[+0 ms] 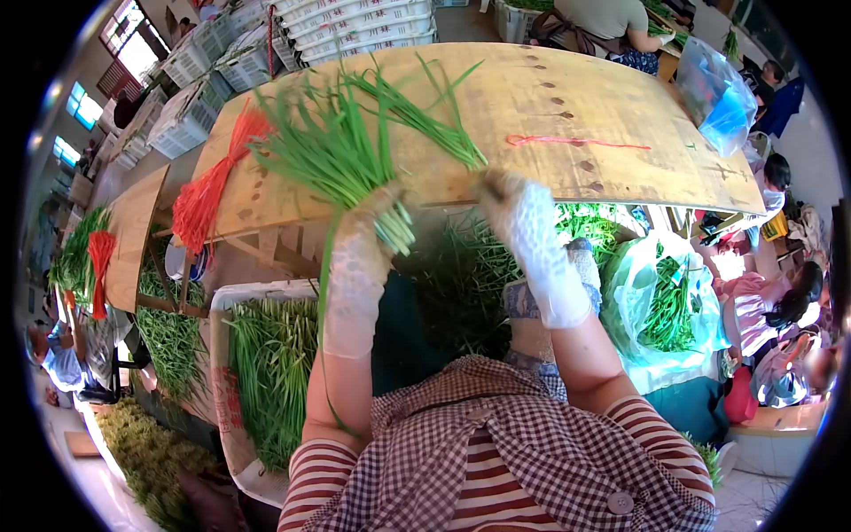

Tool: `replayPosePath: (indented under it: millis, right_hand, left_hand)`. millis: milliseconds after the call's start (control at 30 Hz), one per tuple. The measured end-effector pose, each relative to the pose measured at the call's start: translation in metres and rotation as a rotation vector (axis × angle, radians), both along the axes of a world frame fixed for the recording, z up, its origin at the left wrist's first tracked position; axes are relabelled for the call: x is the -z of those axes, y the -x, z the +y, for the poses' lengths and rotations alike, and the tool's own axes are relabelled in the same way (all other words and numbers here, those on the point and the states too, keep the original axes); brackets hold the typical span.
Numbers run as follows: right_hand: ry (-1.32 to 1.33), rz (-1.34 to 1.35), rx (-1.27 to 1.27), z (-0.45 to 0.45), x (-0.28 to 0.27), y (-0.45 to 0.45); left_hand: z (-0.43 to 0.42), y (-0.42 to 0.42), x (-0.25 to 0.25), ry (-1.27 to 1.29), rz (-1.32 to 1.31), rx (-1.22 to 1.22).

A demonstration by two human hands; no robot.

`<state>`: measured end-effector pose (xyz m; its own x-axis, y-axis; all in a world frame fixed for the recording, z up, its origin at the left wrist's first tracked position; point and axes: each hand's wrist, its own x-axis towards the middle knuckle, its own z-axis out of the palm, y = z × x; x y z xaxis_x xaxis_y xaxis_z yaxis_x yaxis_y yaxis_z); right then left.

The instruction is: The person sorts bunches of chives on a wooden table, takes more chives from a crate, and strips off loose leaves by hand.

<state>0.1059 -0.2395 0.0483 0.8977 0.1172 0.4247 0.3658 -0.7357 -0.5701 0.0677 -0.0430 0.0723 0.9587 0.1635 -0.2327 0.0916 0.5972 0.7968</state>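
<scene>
My left hand [370,222], in a white patterned glove, is closed around a thick bunch of green chives [332,155]. Their pale cut ends stick out below my fist, and the leaf tips fan out over the wooden table [620,102], blurred by motion. One long leaf hangs down along my left forearm. A smaller bunch of chives [448,137] lies on the board, its cut ends towards me. Right at those ends is my gloved right hand [519,199]; its fingers are bent and blurred, and whether they grip anything is unclear.
Red tie strips [208,199] hang over the table's left edge, and a single red strip [576,142] lies on top. A white crate [222,355] of chives stands at my left. To my right is a plastic bag [625,324] of greens. Stacked white crates [363,35] and other people are beyond.
</scene>
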Motion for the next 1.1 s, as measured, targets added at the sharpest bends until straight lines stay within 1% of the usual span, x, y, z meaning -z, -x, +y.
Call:
replayPosePath:
  millis: [33, 100, 133, 233, 267, 333, 367, 467, 567, 600, 633, 667, 700, 767, 867, 900, 933, 1033, 1067, 1100]
  right_hand:
    - [0.032, -0.104, 0.115, -0.003, -0.002, -0.012]
    - [0.240, 0.002, 0.154, -0.003, -0.009, -0.030]
    - [0.341, 0.056, 0.174, -0.002, -0.012, -0.038]
    - [0.494, -0.016, 0.186, 0.016, 0.016, -0.062]
    - [0.463, -0.023, 0.214, 0.021, 0.023, -0.067]
    - [0.450, 0.055, 0.179, 0.020, 0.017, -0.064]
    - [0.442, 0.092, 0.160, 0.020, 0.013, -0.062]
    - [0.316, 0.173, 0.032, 0.024, -0.017, -0.018]
    - [0.365, 0.146, -0.196, 0.027, -0.013, 0.015]
    - [0.342, 0.209, -0.272, 0.020, -0.020, 0.016]
    - [0.317, 0.270, -0.348, 0.008, -0.029, 0.016]
    - [0.311, 0.247, -0.268, 0.002, -0.037, 0.011]
    - [0.182, 0.156, -0.181, -0.004, -0.028, -0.002]
    - [0.310, -0.086, 0.136, 0.011, -0.032, -0.025]
    - [0.796, -0.095, 0.198, 0.030, 0.006, -0.050]
    - [0.656, -0.062, 0.095, 0.032, 0.005, -0.045]
    - [0.520, -0.028, -0.011, 0.032, 0.007, -0.031]
    - [0.154, 0.074, -0.307, 0.027, 0.010, 0.019]
    - [0.192, 0.065, -0.274, 0.029, 0.016, 0.030]
    - [0.122, 0.106, -0.354, 0.026, 0.013, 0.033]
  left_hand:
    - [0.000, -0.004, 0.001, 0.041, -0.007, -0.011]
    - [-0.001, -0.012, 0.000, 0.119, -0.036, -0.032]
    - [-0.001, -0.017, 0.004, 0.114, 0.037, -0.014]
    - [-0.007, -0.024, 0.029, 0.152, -0.018, 0.025]
    - [-0.005, -0.028, 0.039, 0.210, 0.014, 0.048]
    - [-0.014, -0.022, 0.033, 0.163, 0.117, -0.039]
    - [-0.019, -0.020, 0.031, 0.139, 0.166, -0.084]
    - [-0.026, -0.021, 0.044, 0.186, 0.152, 0.012]
    - [-0.031, -0.015, 0.046, 0.042, 0.100, -0.022]
    - [-0.030, -0.014, 0.046, 0.020, 0.134, 0.001]
    - [-0.027, -0.015, 0.048, 0.051, 0.130, 0.011]
    - [-0.025, -0.015, 0.053, 0.081, 0.127, 0.021]
    - [-0.024, -0.016, 0.057, 0.112, 0.122, 0.031]
    - [-0.026, -0.015, 0.062, 0.140, 0.105, 0.041]
    - [-0.027, -0.012, 0.072, 0.170, 0.103, 0.037]
    - [-0.028, -0.010, 0.073, 0.179, 0.105, 0.030]
    - [-0.036, 0.000, 0.057, 0.246, 0.096, 0.019]
    - [-0.032, 0.011, 0.058, 0.186, 0.201, 0.056]
    - [-0.031, 0.011, 0.064, 0.199, 0.195, 0.062]
    - [-0.027, 0.012, 0.068, 0.177, 0.126, 0.106]
